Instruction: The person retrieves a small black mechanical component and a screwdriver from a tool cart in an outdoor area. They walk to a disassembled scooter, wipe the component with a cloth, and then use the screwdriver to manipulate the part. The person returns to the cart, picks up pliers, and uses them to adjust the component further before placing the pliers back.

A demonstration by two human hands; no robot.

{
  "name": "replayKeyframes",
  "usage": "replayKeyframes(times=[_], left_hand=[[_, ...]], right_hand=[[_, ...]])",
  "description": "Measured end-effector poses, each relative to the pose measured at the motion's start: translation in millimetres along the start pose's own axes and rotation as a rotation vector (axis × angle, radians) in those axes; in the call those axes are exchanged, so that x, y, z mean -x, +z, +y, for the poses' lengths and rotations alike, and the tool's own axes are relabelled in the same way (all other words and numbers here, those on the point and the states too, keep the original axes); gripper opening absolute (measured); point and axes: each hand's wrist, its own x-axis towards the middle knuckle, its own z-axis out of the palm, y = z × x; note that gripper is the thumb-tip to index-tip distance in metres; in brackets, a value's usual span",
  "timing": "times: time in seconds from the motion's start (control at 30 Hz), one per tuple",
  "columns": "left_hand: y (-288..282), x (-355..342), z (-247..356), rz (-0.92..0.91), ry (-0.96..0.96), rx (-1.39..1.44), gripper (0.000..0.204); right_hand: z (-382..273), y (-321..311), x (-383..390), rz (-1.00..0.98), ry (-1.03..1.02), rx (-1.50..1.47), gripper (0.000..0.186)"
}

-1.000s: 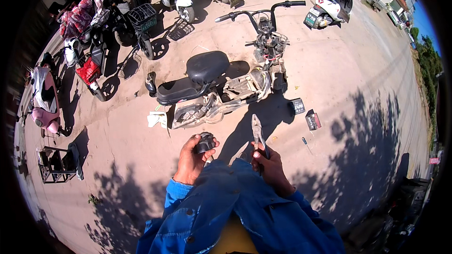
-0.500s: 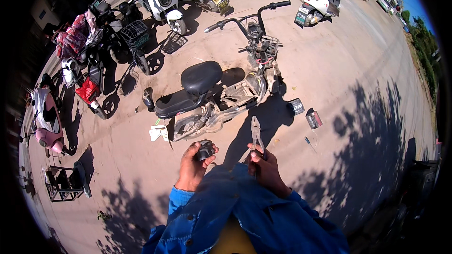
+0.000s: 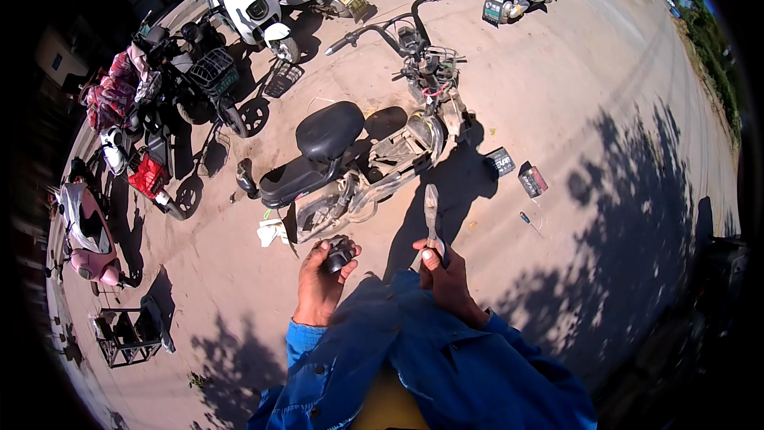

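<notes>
My left hand (image 3: 316, 295) is closed around a small black rounded part (image 3: 340, 255), with thumb and fingers on either side of it. In my right hand (image 3: 450, 285) is a pair of metal pliers (image 3: 431, 209), jaws pointing up and away from me. The pliers are seen edge-on, and my fingers hide most of their handles. Both hands are in front of my blue jacket, the tool and the black part apart. Beyond them stands a partly stripped electric scooter (image 3: 299, 181) with a black seat and bare frame, its handlebar to the far right.
Right of the scooter lie two box-shaped batteries (image 3: 533, 181) and a screwdriver (image 3: 525, 219). White paper (image 3: 272, 231) rests by its rear end, near a dark loose part (image 3: 246, 177). Parked scooters (image 3: 247, 1) line the far left, with a metal rack (image 3: 127, 334) nearer.
My right hand has turned the pliers, so their jaws now show edge-on. The left hand keeps its hold on the black part. The whole view has shifted slightly.
</notes>
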Motion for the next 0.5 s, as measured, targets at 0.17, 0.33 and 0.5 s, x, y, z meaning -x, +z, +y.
replayKeyframes(times=[0.17,0.33,0.5], left_hand=[[9.3,-1.2,0.9,-0.007,0.005,-0.008,0.037],[18.1,-3.2,1.9,-0.051,0.001,-0.005,0.045],[31.6,-0.6,2.8,-0.096,-0.006,0.014,0.046]], right_hand=[[0.0,-3.6,0.7,-0.004,-0.083,0.148,0.025],[0.7,-10.9,0.7,0.005,-0.183,0.388,0.023],[-3.8,-15.6,2.5,-0.012,-0.241,0.499,0.024]])
